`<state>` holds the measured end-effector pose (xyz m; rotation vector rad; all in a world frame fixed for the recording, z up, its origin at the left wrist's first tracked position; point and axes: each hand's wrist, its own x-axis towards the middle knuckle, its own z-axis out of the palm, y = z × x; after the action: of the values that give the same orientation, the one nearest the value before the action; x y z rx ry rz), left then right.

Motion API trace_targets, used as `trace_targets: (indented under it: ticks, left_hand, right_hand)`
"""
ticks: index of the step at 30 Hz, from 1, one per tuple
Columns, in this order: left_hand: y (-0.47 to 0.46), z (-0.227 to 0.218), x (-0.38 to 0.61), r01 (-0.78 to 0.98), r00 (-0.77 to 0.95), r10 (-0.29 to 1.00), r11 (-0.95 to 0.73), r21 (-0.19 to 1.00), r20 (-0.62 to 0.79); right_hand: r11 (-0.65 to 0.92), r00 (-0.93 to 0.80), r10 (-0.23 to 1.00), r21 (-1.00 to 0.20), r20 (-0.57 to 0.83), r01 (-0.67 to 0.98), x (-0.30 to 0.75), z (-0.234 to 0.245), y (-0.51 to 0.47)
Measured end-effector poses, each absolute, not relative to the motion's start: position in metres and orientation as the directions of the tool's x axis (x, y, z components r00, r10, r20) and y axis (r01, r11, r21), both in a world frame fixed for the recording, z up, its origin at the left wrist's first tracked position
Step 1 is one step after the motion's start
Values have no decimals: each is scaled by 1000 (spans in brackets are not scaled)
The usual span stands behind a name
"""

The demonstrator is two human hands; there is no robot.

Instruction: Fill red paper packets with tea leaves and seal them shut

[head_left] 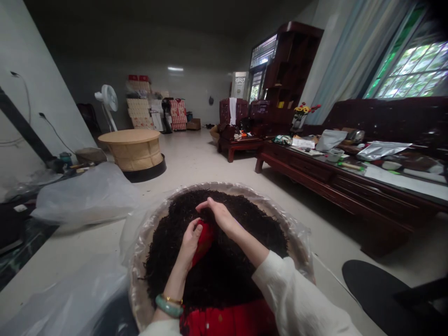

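A wide round basket (140, 298) lined with clear plastic sits before me, heaped with dark dried leaves (245, 233). My left hand (191, 242), with a green bangle at the wrist, is closed around a small red container (205, 238) held over the heap. My right hand (219, 214) reaches in from the right in a white sleeve. Its fingers are bent and pinched at the leaves just above the red container's mouth. Whether leaves are between the fingertips is hard to make out.
Clear plastic bags (87, 196) lie on the floor at left. A round wooden drum table (135, 149) stands behind them. A long dark wooden table (350, 186) with packets runs along the right. A dark stool (385, 294) is at lower right. Red cloth (227, 322) lies at my lap.
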<state>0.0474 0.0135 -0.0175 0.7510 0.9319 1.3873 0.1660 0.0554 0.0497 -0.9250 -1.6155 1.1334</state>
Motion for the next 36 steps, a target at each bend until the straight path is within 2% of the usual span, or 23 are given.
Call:
trace_targets:
  ticks: [6,13,19,26,31,36]
  left_hand:
    - [13,-20,47,-484,-26,992,99,869,-127]
    - [14,-22,45,-497,-2,995,86,863,-101]
    - [15,-23,44,-492,29,997,74,867,-69]
    - [14,-22,42,-501,5,997,73,863,-81]
    - [16,-26,43,-515,-2,999,37,856,-44]
    - [19,-32,43,-523,11,1000,13,852,-8]
  right_hand:
    - [434,-474,837,-859,273,271,179,52,44]
    - [680,-486,726,-617,487,397,190,52,36]
    - [705,-580,703,-509,411,494,188,65,41]
    - [795,-666,607,-351,434,496,191,76,33]
    - [835,-729,541,-167,418,524,192,75,33]
    - [837,-728,533,-144,431,528,191,73,34]
